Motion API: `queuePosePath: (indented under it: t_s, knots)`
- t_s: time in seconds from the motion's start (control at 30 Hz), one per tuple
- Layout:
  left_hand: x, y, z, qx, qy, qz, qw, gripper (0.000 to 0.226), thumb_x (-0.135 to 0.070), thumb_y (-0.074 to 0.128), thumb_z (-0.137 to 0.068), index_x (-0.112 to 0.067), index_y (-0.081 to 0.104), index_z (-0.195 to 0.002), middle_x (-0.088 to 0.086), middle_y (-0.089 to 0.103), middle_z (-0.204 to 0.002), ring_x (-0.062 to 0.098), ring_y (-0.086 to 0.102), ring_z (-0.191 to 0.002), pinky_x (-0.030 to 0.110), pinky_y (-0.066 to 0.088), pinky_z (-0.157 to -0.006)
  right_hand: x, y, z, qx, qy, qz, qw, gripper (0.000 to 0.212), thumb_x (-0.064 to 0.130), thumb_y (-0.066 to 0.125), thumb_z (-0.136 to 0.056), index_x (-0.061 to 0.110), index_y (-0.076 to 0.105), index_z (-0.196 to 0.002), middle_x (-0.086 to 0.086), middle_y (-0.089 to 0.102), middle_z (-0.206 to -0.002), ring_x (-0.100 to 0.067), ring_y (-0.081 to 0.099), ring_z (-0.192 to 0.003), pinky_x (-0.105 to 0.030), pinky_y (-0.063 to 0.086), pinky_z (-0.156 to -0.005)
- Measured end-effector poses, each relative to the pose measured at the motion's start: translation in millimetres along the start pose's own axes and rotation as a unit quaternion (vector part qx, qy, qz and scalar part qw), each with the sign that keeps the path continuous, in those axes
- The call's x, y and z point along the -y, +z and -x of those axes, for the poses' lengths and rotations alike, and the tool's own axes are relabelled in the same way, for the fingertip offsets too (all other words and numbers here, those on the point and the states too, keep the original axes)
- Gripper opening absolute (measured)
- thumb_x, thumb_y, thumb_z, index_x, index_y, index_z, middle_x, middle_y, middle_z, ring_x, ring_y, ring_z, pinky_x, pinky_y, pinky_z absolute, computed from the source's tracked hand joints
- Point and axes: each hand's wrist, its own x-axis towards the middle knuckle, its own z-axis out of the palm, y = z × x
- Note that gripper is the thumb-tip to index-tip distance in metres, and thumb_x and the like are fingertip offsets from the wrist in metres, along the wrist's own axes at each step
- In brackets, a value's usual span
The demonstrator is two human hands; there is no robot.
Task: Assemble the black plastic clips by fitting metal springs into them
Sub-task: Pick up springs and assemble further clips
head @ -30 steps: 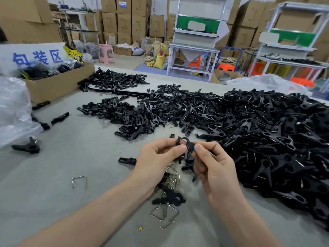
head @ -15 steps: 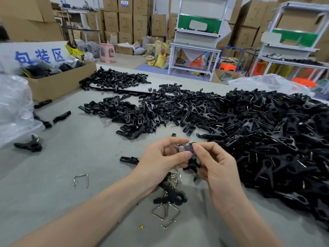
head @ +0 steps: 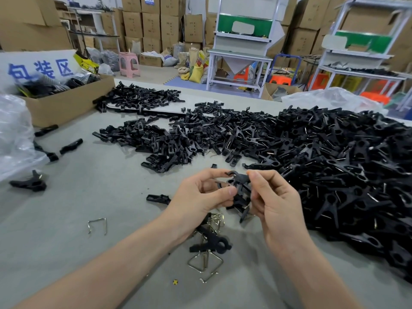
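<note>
Above the grey table I hold a black plastic clip [head: 237, 181] between both hands. My left hand [head: 200, 195] pinches its left side with thumb and forefinger. My right hand [head: 270, 197] pinches its right end, fingers curled. The clip's lower part hangs between my palms, partly hidden. Under my hands lie several bent metal springs [head: 206, 263] and another black clip [head: 211, 241]. A single spring [head: 98, 226] lies apart to the left.
A big heap of black clips [head: 334, 166] fills the right side. A smaller pile of clip halves [head: 160, 143] lies ahead. A cardboard box [head: 64, 101] and a plastic bag [head: 13, 134] stand at the left. Loose clips [head: 29, 184] dot the left table.
My hands stay in about the same place with the clip between them. The fingers have shifted slightly on the clip, and the view has tilted down a little.
</note>
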Motion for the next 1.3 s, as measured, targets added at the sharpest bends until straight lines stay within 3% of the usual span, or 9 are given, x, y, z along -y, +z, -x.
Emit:
queuePosePath:
  t_s: [0.17, 0.33, 0.47, 0.6, 0.73, 0.9, 1.07, 1.2, 1.3]
  knots:
    - [0.1, -1.1, 1.6, 0.037, 0.009, -0.021, 0.999, 0.031, 0.007, 0.065, -0.081, -0.011, 0.065, -0.106, -0.008, 0.068, -0.065, 0.004, 0.067, -0.067, 0.017, 0.054, -0.069, -3.2, 0.3, 1.6, 0.015, -0.002, 0.038, 0.999, 0.013, 0.021, 0.066, -0.077, 0.020, 0.068, -0.064, 0.007, 0.047, -0.051, 0.000, 0.033, -0.039, -0.011, 0.027, -0.037]
    - [-0.9, -1.5, 3.5, 0.052, 0.020, -0.024, 0.998, 0.029, 0.008, 0.061, -0.084, -0.011, 0.063, -0.106, -0.013, 0.061, -0.054, 0.001, 0.065, -0.064, 0.018, 0.055, -0.070, -5.0, -2.8, -0.7, 0.024, 0.002, 0.077, 0.997, 0.010, 0.025, 0.068, -0.075, 0.018, 0.071, -0.069, -0.011, 0.058, -0.068, -0.016, 0.037, -0.051, -0.016, 0.031, -0.041]
    - [-0.5, -2.0, 3.9, 0.039, 0.015, -0.006, 0.999, 0.025, 0.000, 0.067, -0.077, -0.012, 0.068, -0.099, -0.009, 0.062, -0.058, 0.006, 0.067, -0.066, 0.019, 0.055, -0.069, -4.0, -6.7, -2.0, 0.042, -0.004, 0.109, 0.993, 0.011, 0.018, 0.067, -0.081, 0.013, 0.070, -0.072, -0.020, 0.058, -0.071, -0.018, 0.042, -0.052, -0.017, 0.035, -0.043]
    - [0.0, -0.7, 2.9, 0.041, 0.012, -0.018, 0.999, 0.022, -0.008, 0.069, -0.072, -0.010, 0.066, -0.093, -0.008, 0.064, -0.057, 0.006, 0.067, -0.063, 0.019, 0.056, -0.066, -2.4, -10.0, -4.7, 0.055, 0.036, 0.101, 0.993, 0.011, 0.017, 0.060, -0.085, 0.014, 0.068, -0.077, 0.000, 0.042, -0.052, -0.010, 0.031, -0.044, -0.019, 0.027, -0.041]
    - [-2.2, -4.5, 0.0, -0.008, 0.034, -0.023, 0.999, 0.024, -0.016, 0.073, -0.065, -0.013, 0.068, -0.088, -0.001, 0.069, -0.064, 0.009, 0.069, -0.063, 0.018, 0.055, -0.063, -7.2, -9.1, -8.6, 0.026, 0.092, 0.072, 0.993, 0.021, 0.000, 0.031, -0.077, 0.015, 0.045, -0.082, 0.005, 0.053, -0.053, -0.015, 0.036, -0.051, -0.022, 0.025, -0.042]
    - [-6.3, -13.0, -5.3, -0.058, 0.050, -0.020, 0.997, 0.013, -0.019, 0.075, -0.064, -0.025, 0.073, -0.076, 0.002, 0.071, -0.068, 0.012, 0.069, -0.063, 0.021, 0.057, -0.065, -17.6, -11.1, -8.2, 0.034, 0.014, 0.259, 0.965, 0.037, -0.012, 0.028, -0.085, 0.021, 0.044, -0.083, -0.001, 0.064, -0.068, -0.012, 0.042, -0.047, -0.023, 0.033, -0.042]
    - [-17.0, -29.3, -12.4, -0.113, 0.084, -0.058, 0.988, 0.013, -0.016, 0.074, -0.076, -0.013, 0.069, -0.087, 0.002, 0.071, -0.069, 0.012, 0.066, -0.061, 0.021, 0.055, -0.062, -18.2, -11.6, -7.0, 0.032, -0.065, 0.270, 0.960, 0.050, -0.019, 0.026, -0.087, 0.020, 0.058, -0.088, -0.010, 0.063, -0.086, -0.013, 0.062, -0.063, -0.023, 0.054, -0.060]
    - [-20.9, -47.2, -20.0, -0.179, 0.070, -0.082, 0.978, 0.009, -0.014, 0.069, -0.085, -0.009, 0.066, -0.093, 0.000, 0.071, -0.070, 0.008, 0.063, -0.060, 0.020, 0.054, -0.059, -19.5, -13.0, -8.3, 0.002, -0.090, 0.269, 0.959, 0.046, -0.017, 0.029, -0.091, 0.016, 0.061, -0.090, -0.008, 0.064, -0.083, -0.019, 0.065, -0.070, -0.026, 0.057, -0.065]
    - [-17.8, -46.7, -18.9, -0.179, 0.068, -0.150, 0.970, 0.008, -0.019, 0.069, -0.087, -0.015, 0.065, -0.092, -0.003, 0.071, -0.070, 0.007, 0.063, -0.061, 0.020, 0.054, -0.060, -16.6, -9.4, -5.3, -0.003, -0.109, 0.276, 0.955, 0.037, -0.009, 0.033, -0.096, 0.014, 0.061, -0.090, -0.006, 0.065, -0.085, -0.022, 0.064, -0.068, -0.029, 0.057, -0.063]
